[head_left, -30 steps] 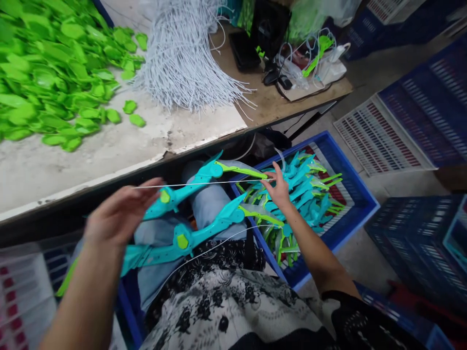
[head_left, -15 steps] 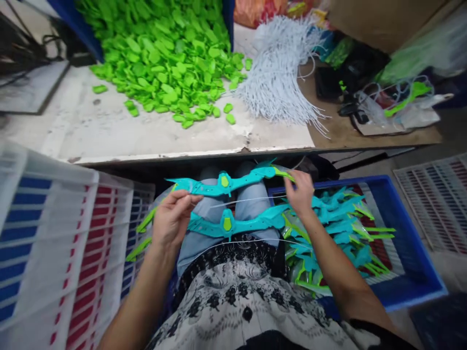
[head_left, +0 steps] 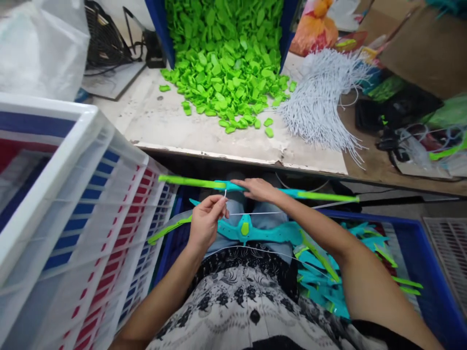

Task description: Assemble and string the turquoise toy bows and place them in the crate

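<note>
My right hand (head_left: 260, 189) is closed around the middle of a teal toy bow (head_left: 288, 193) with long green ends. That bow is turned edge-on, held just below the table's front edge. At its left, my left hand (head_left: 208, 218) pinches a white string (head_left: 255, 213); a short end stands up from the fingertips beside the bow, and a stretch runs taut to the right behind my right forearm. A second toy bow (head_left: 262, 232), teal with a green centre piece, lies across my lap, its own string hanging slack. My right fingers partly hide the held bow's middle.
A blue crate (head_left: 423, 262) of teal and green bows stands at my right. White plastic baskets (head_left: 120, 160) are at my left. On the table (head_left: 175, 131) lie a heap of green pieces (head_left: 226, 82) and a bundle of white strings (head_left: 317, 97).
The upper bow has turned from face-up to edge-on. My right hand has moved from its right end to its middle, and my left hand now pinches the string. The view has shifted left.
</note>
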Tool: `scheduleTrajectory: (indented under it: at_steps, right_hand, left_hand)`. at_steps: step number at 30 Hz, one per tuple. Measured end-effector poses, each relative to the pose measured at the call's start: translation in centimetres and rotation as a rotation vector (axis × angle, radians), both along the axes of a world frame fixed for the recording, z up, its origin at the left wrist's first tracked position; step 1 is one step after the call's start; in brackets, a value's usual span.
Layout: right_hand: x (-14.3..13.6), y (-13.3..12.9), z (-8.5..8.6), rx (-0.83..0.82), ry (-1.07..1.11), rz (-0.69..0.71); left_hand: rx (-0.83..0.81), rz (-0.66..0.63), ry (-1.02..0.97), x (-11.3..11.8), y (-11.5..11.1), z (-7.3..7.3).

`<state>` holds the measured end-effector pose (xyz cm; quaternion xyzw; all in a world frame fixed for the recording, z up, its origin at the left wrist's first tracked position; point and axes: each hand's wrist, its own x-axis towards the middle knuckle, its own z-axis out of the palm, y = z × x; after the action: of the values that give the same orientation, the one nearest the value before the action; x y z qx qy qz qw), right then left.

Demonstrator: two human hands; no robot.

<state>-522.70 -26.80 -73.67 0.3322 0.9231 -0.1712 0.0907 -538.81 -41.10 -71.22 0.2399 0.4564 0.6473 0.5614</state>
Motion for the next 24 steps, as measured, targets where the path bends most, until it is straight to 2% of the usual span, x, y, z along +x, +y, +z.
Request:
scheduleTrajectory:
  at_steps: [4, 6, 10, 13, 17, 24]
  right_hand:
    - [2.1, 1.4, 0.2, -0.195, 0.070, -0.120]
    - [2.6, 1.4, -0.2, -0.225, 0.093, -0.151]
    - [3.0, 1.0, -0.7, -0.240, 0.137, -0.168]
    - [3.2, 1.1, -1.0, -0.231, 0.153, -0.156]
    - [3.3, 1.3, -1.4, -0.221, 0.153, -0.150]
    - [3.2, 1.2, -1.3, -0.243, 0.210, -0.140]
  left_hand:
    - [-0.006, 0.320, 0.185, -2.4, 1.5, -0.9]
    - [-0.021, 0.394, 0.267, -4.2, 2.8, -1.2]
    - [-0.039, 0.400, 0.440, -7.6, 5.8, -1.3]
    - [-0.027, 0.363, 0.558, -8.9, 7.4, -1.1]
    - [-0.008, 0.325, 0.651, -9.6, 8.3, -0.6]
    - [-0.018, 0.314, 0.681, -9.8, 8.7, 0.2]
